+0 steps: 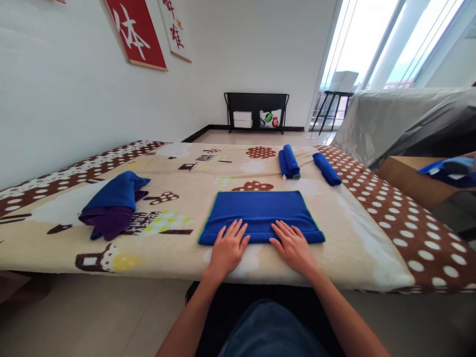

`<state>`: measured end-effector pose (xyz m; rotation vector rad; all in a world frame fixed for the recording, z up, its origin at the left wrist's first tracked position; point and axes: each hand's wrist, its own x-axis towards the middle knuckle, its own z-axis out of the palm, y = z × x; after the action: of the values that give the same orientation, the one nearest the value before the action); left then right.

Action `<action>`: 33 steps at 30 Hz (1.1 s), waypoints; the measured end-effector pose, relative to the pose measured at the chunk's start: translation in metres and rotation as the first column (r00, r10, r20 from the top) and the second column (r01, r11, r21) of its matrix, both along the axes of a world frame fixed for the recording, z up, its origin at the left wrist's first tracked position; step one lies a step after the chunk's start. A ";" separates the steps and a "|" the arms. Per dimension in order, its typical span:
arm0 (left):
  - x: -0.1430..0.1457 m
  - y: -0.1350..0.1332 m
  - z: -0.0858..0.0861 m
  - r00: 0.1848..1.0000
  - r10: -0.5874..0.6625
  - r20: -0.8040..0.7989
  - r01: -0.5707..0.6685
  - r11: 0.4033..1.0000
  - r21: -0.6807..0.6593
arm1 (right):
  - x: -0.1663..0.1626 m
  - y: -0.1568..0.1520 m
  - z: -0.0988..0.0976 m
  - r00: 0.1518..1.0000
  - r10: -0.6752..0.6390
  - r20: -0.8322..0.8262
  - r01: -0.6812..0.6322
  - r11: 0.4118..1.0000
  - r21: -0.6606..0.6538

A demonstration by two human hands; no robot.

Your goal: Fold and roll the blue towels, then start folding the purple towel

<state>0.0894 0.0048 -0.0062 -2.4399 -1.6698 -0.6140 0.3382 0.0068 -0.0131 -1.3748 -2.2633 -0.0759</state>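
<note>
A blue towel with green edging lies in front of me, its far part flat and its near edge rolled over. My left hand rests on the left half of that rolled edge, fingers stretched out. On the right half lies my right hand, palm down with its fingers extended. Both hands touch the cloth without gripping it. Beyond the towel, to the right, are rolled blue towels side by side and another blue roll. A crumpled heap of blue and purple cloths sits to the left.
A patterned blanket covers the surface under the towels. Off its right side stands a cardboard box with blue cloth on it. A black rack and a stool stand farther back, near a plastic-covered bulk.
</note>
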 end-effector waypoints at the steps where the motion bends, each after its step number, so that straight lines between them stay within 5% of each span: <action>1: -0.014 0.001 -0.001 0.999 0.054 -0.007 -0.054 0.999 0.006 | 0.014 0.002 -0.003 0.999 -0.047 0.011 0.047 0.999 0.014; 6: -0.066 -0.004 -0.003 0.979 0.199 -0.036 -0.198 0.980 0.012 | 0.078 0.008 -0.016 0.973 -0.224 0.060 0.221 0.974 0.041; 10: -0.049 -0.008 0.003 0.959 0.283 0.008 -0.283 0.954 0.095 | 0.074 0.002 -0.013 0.947 -0.318 0.045 0.312 0.945 0.100; 14: 0.011 -0.007 0.013 0.999 -0.047 0.019 0.047 0.999 0.016 | 0.017 -0.006 0.001 0.995 -0.102 -0.007 0.102 0.992 0.080; 17: 0.047 -0.003 0.015 0.975 -0.220 0.010 0.220 0.970 -0.099 | -0.020 -0.006 0.006 0.994 0.101 -0.046 -0.101 0.995 -0.006; 21: 0.046 0.004 0.011 0.996 -0.084 -0.007 0.083 0.991 -0.102 | -0.018 0.007 0.001 0.999 0.022 -0.036 -0.023 1.000 -0.011; 25: 0.002 0.011 0.006 0.994 0.102 -0.043 -0.104 0.992 -0.065 | 0.029 0.020 -0.008 0.975 -0.223 0.012 0.222 0.975 0.007; 29: -0.037 0.012 0.003 0.980 0.190 -0.051 -0.191 0.981 -0.024 | 0.068 0.021 -0.014 0.950 -0.307 0.053 0.307 0.952 0.005; 33: -0.034 0.009 0.004 0.968 0.250 -0.025 -0.249 0.968 0.029 | 0.067 0.014 -0.012 0.926 -0.374 0.046 0.373 0.927 0.036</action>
<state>0.0553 0.0133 -0.0024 -2.1608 -1.9031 -0.5577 0.4056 0.0212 -0.0250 -1.7921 -2.0021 -0.2701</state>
